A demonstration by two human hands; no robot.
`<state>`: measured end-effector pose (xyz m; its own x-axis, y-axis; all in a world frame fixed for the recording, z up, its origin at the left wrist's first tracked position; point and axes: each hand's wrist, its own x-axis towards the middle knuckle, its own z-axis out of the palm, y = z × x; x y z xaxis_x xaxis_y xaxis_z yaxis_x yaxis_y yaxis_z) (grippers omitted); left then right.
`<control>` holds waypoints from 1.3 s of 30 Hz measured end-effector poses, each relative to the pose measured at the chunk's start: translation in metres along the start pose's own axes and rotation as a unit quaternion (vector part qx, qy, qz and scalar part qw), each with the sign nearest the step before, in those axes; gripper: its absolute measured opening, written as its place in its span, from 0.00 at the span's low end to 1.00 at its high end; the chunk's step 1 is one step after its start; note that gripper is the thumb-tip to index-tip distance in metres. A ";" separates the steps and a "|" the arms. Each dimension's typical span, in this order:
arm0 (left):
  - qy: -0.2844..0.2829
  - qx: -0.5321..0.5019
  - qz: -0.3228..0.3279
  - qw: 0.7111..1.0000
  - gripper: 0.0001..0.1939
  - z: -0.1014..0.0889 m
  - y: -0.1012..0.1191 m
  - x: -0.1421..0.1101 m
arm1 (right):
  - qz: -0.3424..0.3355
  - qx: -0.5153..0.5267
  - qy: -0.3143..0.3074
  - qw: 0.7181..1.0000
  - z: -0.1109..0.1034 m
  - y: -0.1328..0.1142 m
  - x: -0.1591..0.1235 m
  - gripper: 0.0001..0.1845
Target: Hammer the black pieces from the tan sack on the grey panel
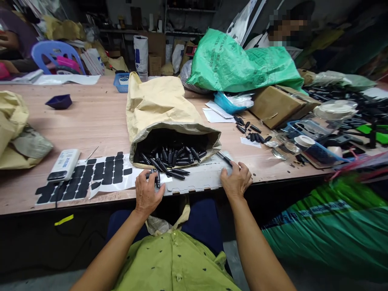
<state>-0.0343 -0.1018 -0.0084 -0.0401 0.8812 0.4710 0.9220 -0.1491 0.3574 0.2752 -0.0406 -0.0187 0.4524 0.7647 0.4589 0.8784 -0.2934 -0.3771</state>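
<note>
A tan woven sack point(160, 99) lies on the table with its mouth facing me, full of small black tapered plastic parts point(174, 155). A few of these parts have spilled out at the lip. At the left of the mouth, my left hand point(148, 190) is closed on a black plastic part point(157, 178); its fingers partly hide how many it grips. To the right of the sack, my right hand point(237, 180) has its fingers on the dark handle of a slim metal-shafted tool point(224, 158). A grey board point(194, 182) lies between my hands at the table edge.
Sheets of black stickers point(104, 171) and a white device point(64, 165) lie on the left. Loose black parts point(254, 136), a cardboard box point(280, 105) and a green sack point(242, 64) stand on the right. A person point(286, 26) is behind them; another sits far left.
</note>
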 end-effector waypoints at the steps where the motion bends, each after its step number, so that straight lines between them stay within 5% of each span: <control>1: -0.001 0.003 -0.004 1.000 0.18 -0.001 -0.001 -0.003 | -0.007 -0.004 0.007 1.000 0.001 -0.001 -0.004 0.22; 9: -0.019 -0.021 -0.016 0.999 0.09 -0.012 -0.015 -0.011 | -0.102 0.037 0.003 0.994 -0.016 -0.034 -0.030 0.17; 14: -0.022 -0.007 -0.002 1.000 0.11 -0.018 -0.025 -0.010 | -0.019 0.001 0.001 1.000 -0.011 -0.013 -0.011 0.22; 19: -0.005 0.031 0.012 0.999 0.15 -0.016 -0.022 -0.008 | -0.014 -0.034 -0.030 0.999 -0.002 0.010 -0.003 0.22; 26: 0.022 0.039 0.022 0.999 0.11 -0.014 -0.020 -0.011 | 0.011 -0.065 -0.054 0.996 -0.007 0.011 0.002 0.22; 31: 0.067 0.011 -0.001 0.998 0.13 -0.018 -0.021 -0.025 | 0.025 -0.114 -0.134 0.984 -0.016 0.008 0.013 0.20; 34: 0.036 -0.015 0.030 0.999 0.12 -0.018 -0.019 -0.030 | 0.030 -0.106 -0.158 0.981 -0.022 0.008 0.016 0.19; 39: -0.043 -0.031 0.083 0.995 0.10 -0.016 -0.012 -0.017 | 0.156 0.045 -0.185 0.969 -0.034 0.019 0.010 0.19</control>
<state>-0.0511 -0.1217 -0.0082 0.1472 0.8770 0.4573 0.8877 -0.3211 0.3300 0.3020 -0.0581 0.0061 0.5931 0.8051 -0.0017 0.6834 -0.5045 -0.5277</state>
